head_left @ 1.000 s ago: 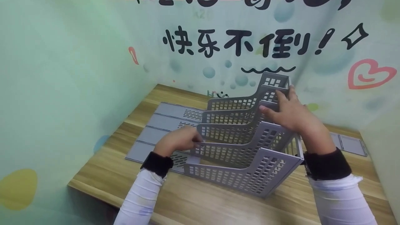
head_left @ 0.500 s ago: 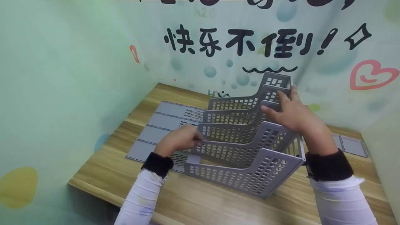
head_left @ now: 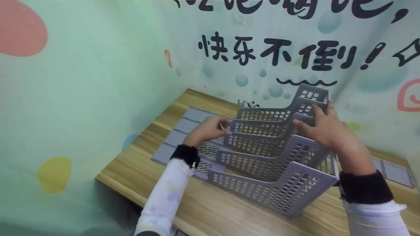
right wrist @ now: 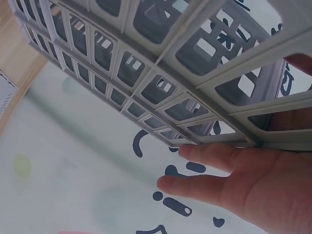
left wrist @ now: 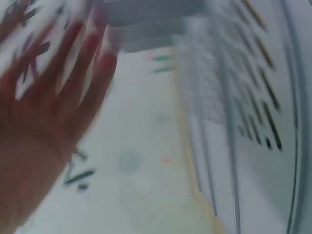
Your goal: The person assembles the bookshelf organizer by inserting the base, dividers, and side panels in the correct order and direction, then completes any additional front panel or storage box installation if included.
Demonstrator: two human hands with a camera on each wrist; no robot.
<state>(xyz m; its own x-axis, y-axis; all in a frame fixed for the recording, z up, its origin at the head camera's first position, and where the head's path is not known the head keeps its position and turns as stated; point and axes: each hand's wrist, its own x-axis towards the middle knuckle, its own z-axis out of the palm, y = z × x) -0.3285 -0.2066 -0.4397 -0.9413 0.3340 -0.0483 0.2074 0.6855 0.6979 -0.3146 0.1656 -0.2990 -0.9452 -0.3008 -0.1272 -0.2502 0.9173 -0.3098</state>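
A grey plastic file rack point(head_left: 323, 180), with several latticed dividers, stands on the wooden table. My left hand point(head_left: 206, 129) is at the low front ends of the middle dividers, thumb and fingertips close to their edges. In the left wrist view its fingers are blurred and fairly straight, near a grey edge point(left wrist: 151, 31); whether they touch it cannot be told. My right hand point(head_left: 328, 127) rests on the tall back ends with fingers spread. In the right wrist view two fingers point(right wrist: 204, 187) stretch out along the latticed back point(right wrist: 156, 66), while the thumb side is mostly hidden.
Flat grey slotted panels point(head_left: 164, 152) lie side by side at the left of the rack. Another grey panel point(head_left: 398, 173) lies at the right. Printed cloth walls point(head_left: 124, 82) close in the wooden table point(head_left: 210, 209) at the left and back.
My left hand has moved away from me, from the nearer dividers to those farther back. My right hand has kept its place on the rack. The head view has swung left.
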